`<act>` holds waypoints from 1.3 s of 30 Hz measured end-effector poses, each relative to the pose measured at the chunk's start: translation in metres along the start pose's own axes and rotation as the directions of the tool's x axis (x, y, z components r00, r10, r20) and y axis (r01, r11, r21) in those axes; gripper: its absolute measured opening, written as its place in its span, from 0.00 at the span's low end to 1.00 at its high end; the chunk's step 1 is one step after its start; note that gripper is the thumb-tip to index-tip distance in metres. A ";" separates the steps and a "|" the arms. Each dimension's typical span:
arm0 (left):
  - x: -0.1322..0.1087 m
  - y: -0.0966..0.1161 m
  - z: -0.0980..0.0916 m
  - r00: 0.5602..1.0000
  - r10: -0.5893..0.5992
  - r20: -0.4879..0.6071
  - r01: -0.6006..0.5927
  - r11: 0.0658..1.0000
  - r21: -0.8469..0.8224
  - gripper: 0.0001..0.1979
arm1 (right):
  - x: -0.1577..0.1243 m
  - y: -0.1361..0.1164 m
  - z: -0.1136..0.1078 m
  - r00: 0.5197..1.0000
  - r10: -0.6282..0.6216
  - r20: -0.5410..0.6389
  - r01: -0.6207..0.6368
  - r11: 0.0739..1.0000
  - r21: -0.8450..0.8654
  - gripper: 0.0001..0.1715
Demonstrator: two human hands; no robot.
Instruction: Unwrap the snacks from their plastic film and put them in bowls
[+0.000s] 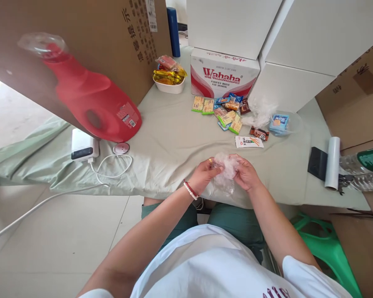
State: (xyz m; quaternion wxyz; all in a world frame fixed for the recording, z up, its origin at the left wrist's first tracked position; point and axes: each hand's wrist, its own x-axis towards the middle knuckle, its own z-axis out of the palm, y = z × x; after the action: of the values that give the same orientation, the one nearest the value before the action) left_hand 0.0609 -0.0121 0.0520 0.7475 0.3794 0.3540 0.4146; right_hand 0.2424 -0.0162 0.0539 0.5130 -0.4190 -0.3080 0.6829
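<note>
Gently does it with stuff this thin: you have a ball of crumpled plastic point(225, 169) between your two hands, just below the middle of the frame, near the front edge of the cloth-covered surface point(161, 136). Your left hand point(202, 176) pinches one side of it, with the thumb laid on top, and your right hand point(247, 174) pinches the other side. Both sets of fingers are close together, and a loose, see-through bit hangs down between them. I cannot tell if anything is inside the folds. Hold it with soft fingertips, not a hard squeeze, because film like this may well slip or rip if you yank it. Use small, slow moves, and let your thumbs feel for a loose edge among the wrinkles. Be sure your two hands don't pull against each other too hard. It is good to work low, over the bare cloth, so nothing rolls off the front. Mind the white packet point(249, 142) and the brown packet point(259, 133) just above your right hand in the frame; a big swing could bump them. The pile of snacks point(230, 114) lies farther up, so you have some room.
</note>
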 end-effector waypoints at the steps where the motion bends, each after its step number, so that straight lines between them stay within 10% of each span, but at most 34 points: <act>1: 0.001 -0.006 0.001 0.998 0.048 -0.051 -0.048 0.999 0.016 0.23 | -0.002 0.000 0.001 0.999 -0.003 -0.045 0.004 1.000 0.031 0.23; 6: 0.000 -0.026 0.004 0.956 0.158 -0.247 -0.118 0.979 0.168 0.19 | -0.013 0.012 0.007 0.968 -0.064 -0.242 0.054 0.997 -0.048 0.30; 9: -0.003 -0.028 0.004 0.965 0.111 -0.239 -0.087 0.990 0.108 0.20 | -0.016 0.022 0.008 0.951 -0.131 -0.282 0.076 0.977 -0.198 0.24; 21: -0.016 -0.013 -0.025 0.991 0.010 -0.135 -0.018 0.998 -0.057 0.23 | -0.016 0.009 -0.013 0.959 0.046 -0.281 0.013 0.979 0.206 0.27; 32: -0.022 -0.013 -0.041 0.978 -0.053 -0.202 0.068 0.995 0.069 0.21 | -0.009 0.011 -0.024 0.857 -0.176 -0.484 0.140 0.984 -0.112 0.31; 36: -0.031 -0.009 -0.035 0.886 0.217 -0.410 -0.059 0.929 0.365 0.17 | -0.008 0.012 -0.027 0.814 -0.217 -0.539 0.136 0.973 -0.185 0.29; 39: -0.040 -0.002 -0.021 0.779 0.581 -0.235 -0.244 0.627 0.739 0.17 | -0.007 0.012 -0.027 0.789 -0.214 -0.576 0.115 0.972 -0.204 0.27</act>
State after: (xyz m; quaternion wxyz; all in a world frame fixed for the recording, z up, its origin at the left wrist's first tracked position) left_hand 0.0277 -0.0429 0.0492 0.3338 0.5877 0.5426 0.4988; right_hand 0.2619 -0.0265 0.0336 0.6063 -0.6223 -0.2203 0.4434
